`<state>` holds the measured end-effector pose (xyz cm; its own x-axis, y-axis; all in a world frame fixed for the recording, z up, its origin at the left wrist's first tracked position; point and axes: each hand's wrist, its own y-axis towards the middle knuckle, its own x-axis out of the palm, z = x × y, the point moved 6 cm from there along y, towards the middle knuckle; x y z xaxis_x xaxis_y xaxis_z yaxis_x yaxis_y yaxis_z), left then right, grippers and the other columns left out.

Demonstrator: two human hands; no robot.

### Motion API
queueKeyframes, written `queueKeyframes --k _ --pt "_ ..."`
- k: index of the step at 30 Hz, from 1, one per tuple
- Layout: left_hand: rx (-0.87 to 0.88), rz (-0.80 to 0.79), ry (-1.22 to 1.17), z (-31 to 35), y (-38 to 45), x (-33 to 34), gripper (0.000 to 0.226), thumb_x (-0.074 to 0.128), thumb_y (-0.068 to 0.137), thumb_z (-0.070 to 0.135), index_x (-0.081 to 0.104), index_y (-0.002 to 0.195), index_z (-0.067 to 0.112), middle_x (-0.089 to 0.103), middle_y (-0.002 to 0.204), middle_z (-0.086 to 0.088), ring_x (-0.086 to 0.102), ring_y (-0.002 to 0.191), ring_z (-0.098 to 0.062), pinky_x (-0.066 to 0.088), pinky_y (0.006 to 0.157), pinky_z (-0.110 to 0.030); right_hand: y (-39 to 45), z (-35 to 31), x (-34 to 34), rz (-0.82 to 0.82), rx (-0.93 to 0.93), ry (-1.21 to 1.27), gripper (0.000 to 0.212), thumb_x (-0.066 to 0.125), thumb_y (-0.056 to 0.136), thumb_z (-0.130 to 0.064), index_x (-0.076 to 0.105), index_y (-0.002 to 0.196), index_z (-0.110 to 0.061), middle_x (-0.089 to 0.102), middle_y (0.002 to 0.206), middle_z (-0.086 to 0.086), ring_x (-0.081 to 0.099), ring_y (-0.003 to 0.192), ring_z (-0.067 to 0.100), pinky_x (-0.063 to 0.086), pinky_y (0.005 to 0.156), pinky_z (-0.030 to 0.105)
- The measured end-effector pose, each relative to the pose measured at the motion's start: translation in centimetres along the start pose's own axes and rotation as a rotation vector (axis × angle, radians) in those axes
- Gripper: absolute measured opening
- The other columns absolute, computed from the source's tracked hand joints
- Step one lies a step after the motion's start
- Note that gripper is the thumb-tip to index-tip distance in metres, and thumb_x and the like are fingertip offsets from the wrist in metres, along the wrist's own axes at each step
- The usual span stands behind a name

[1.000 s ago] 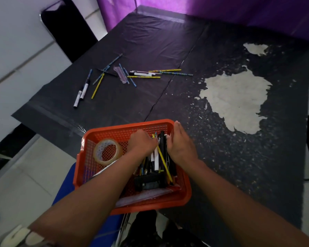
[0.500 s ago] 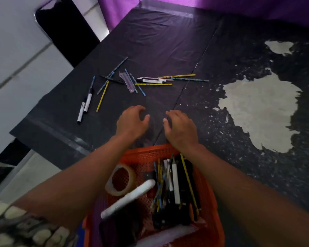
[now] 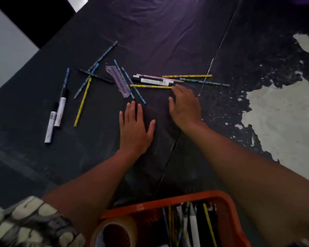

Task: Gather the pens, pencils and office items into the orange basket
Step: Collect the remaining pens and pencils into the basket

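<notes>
The orange basket point(image 3: 161, 202) sits at the bottom edge, holding a tape roll point(image 3: 114, 230) and several pens. Loose items lie farther out on the black table: two white markers point(image 3: 56, 113), a yellow pencil point(image 3: 82, 102), a clear pen case point(image 3: 118, 81), blue pencils point(image 3: 130, 82), white pens point(image 3: 153, 81) and another yellow pencil point(image 3: 151, 86). My left hand point(image 3: 134, 127) is flat and open just short of the blue pencils. My right hand point(image 3: 185, 106) is open, fingertips touching the end of the yellow pencil.
The black table cover point(image 3: 150, 41) is worn through to a pale patch point(image 3: 284, 113) on the right. A dark chair back point(image 3: 30, 18) stands at the far left corner. The table's left edge runs diagonally past the markers.
Both hands left the basket and reached forward across the table to the scattered pens. The view tilted forward, so the basket dropped to the bottom edge.
</notes>
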<state>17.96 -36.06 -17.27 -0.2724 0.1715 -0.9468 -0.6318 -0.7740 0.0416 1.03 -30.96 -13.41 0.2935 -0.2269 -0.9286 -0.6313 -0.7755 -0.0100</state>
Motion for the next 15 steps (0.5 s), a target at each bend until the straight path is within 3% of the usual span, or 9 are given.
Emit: queueKeyframes --k 4,8,11,15 --pt "0.029 0.056 0.024 -0.1 -0.1 0.4 0.073 0.038 0.096 0.051 0.035 0.150 0.002 0.028 0.159 -0.018 0.018 0.151 -0.031 0.012 0.123 -0.049 1.6 0.6 1.5 0.055 -0.007 -0.049 0.040 0.052 0.097 -0.028 0.055 0.135 -0.016 0.052 0.142 -0.001 0.043 0.131 0.024 0.036 0.098 0.041" --pt "0.030 0.066 0.024 0.0 0.0 0.3 0.072 0.040 0.095 0.050 0.038 0.149 0.003 0.030 0.158 -0.018 0.020 0.150 -0.031 0.014 0.122 -0.050 2.2 0.7 1.7 0.196 -0.046 -0.010 0.026 0.058 0.092 -0.024 0.067 0.116 -0.017 0.063 0.116 0.003 0.053 0.110 0.028 0.037 0.083 0.039" --pt "0.030 0.067 0.026 -0.1 0.0 0.3 0.072 0.040 0.095 0.051 0.037 0.150 0.004 0.030 0.158 -0.017 0.020 0.150 -0.031 0.014 0.122 -0.050 1.7 1.0 1.9 0.214 -0.048 0.014 0.014 0.061 0.090 -0.024 0.069 0.100 -0.018 0.061 0.103 0.004 0.054 0.099 0.028 0.032 0.076 0.036" --pt "0.034 0.048 0.022 -0.4 0.1 0.5 0.073 0.038 0.095 0.052 0.036 0.150 0.004 0.030 0.158 -0.017 0.019 0.150 -0.030 0.013 0.122 -0.050 -1.2 1.2 1.5 0.174 -0.030 0.063 0.008 0.063 0.089 -0.025 0.069 0.094 -0.021 0.061 0.098 0.002 0.055 0.096 0.027 0.034 0.076 0.038"
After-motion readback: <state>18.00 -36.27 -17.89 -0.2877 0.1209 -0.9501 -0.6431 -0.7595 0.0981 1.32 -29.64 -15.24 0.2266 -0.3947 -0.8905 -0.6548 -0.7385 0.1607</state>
